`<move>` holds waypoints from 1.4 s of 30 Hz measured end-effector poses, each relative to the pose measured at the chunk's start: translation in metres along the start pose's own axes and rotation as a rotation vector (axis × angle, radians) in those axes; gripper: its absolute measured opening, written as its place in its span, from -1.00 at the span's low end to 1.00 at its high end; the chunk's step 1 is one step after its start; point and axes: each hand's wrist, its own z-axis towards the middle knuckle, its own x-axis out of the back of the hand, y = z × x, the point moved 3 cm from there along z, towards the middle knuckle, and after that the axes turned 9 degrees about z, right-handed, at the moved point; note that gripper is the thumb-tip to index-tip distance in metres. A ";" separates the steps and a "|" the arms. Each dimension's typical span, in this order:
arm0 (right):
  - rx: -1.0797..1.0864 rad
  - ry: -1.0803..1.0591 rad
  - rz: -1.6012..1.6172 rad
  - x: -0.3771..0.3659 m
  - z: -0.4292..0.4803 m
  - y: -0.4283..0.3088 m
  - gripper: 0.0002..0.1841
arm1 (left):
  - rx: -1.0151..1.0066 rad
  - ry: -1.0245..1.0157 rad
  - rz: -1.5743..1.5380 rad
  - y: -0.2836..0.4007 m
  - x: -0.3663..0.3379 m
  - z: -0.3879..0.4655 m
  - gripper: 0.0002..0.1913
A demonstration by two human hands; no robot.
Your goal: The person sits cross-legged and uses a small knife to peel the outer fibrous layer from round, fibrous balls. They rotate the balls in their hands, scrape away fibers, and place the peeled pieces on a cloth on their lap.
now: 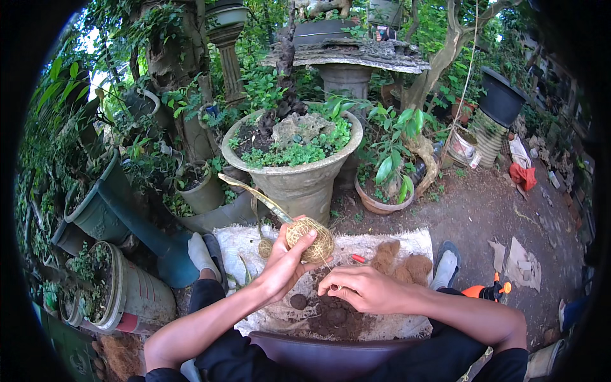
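Observation:
My left hand [285, 260] cradles a kokedama-like ball [309, 240] wound all over with yellowish thread. A long, narrow, mottled leaf [258, 196] sticks out of the ball, up and to the left. From the ball a short stretch of thread [327, 264] runs down to my right hand [355, 288], whose curled fingers hold its end around what looks like a small spool [335, 288]. Beneath both hands is a pale woven sack [267, 317] bearing loose dark soil [340, 317] and a small soil ball [299, 301]. Another thread-wrapped ball [265, 248] lies behind my left hand.
Coconut fibre clumps [415, 268] and a small red object [358, 258] lie on the sack's right side. An orange spray bottle [477, 291] is beyond my right leg. A large planter [293, 184] stands ahead; a planted bucket [138, 281] is at left.

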 end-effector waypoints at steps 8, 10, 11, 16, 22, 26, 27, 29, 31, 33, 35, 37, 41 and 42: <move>-0.036 0.008 -0.039 0.002 -0.001 0.002 -0.88 | -0.008 0.007 -0.104 0.006 0.005 0.000 -0.54; -0.045 0.004 -0.038 0.002 -0.001 0.002 -0.88 | -0.010 -0.001 -0.093 0.007 0.005 -0.001 -0.53; -0.042 0.003 -0.039 0.002 -0.001 0.002 -0.88 | -0.010 -0.005 -0.074 0.007 0.005 -0.001 -0.51; -0.038 -0.007 -0.021 0.000 0.000 0.003 -0.88 | -0.004 -0.017 -0.053 0.008 0.005 -0.001 -0.50; 0.010 -0.012 -0.044 -0.001 0.000 0.005 -0.87 | -0.005 -0.010 -0.050 0.008 0.006 -0.001 -0.50; 0.030 -0.045 -0.111 -0.001 0.000 0.004 -0.79 | 0.001 -0.011 -0.055 0.007 0.007 0.000 -0.48; 0.040 -0.050 -0.132 -0.001 0.000 0.003 -0.79 | -0.005 -0.004 -0.057 0.007 0.008 0.000 -0.48; 0.067 -0.033 -0.157 0.000 0.000 0.002 -0.80 | 0.004 -0.013 -0.081 0.006 0.008 0.000 -0.49; 0.109 0.010 -0.176 0.000 0.000 0.000 -0.85 | 0.015 -0.025 -0.125 0.006 0.007 -0.001 -0.52; 0.111 0.011 -0.178 0.000 0.001 0.001 -0.84 | 0.036 -0.036 -0.190 0.006 0.005 -0.003 -0.55; 0.104 0.001 -0.162 -0.001 0.001 0.003 -0.84 | 0.022 -0.045 -0.156 0.007 0.002 -0.005 -0.56; 0.074 -0.031 -0.121 -0.005 0.002 0.004 -0.83 | 0.015 -0.028 -0.136 0.007 0.001 -0.006 -0.56; -0.006 -0.039 -0.001 -0.007 0.001 0.006 -0.82 | 0.020 0.021 -0.136 0.007 0.001 -0.006 -0.56; -0.024 -0.039 0.004 -0.007 0.001 0.006 -0.81 | 0.022 0.029 -0.139 0.007 0.001 -0.006 -0.57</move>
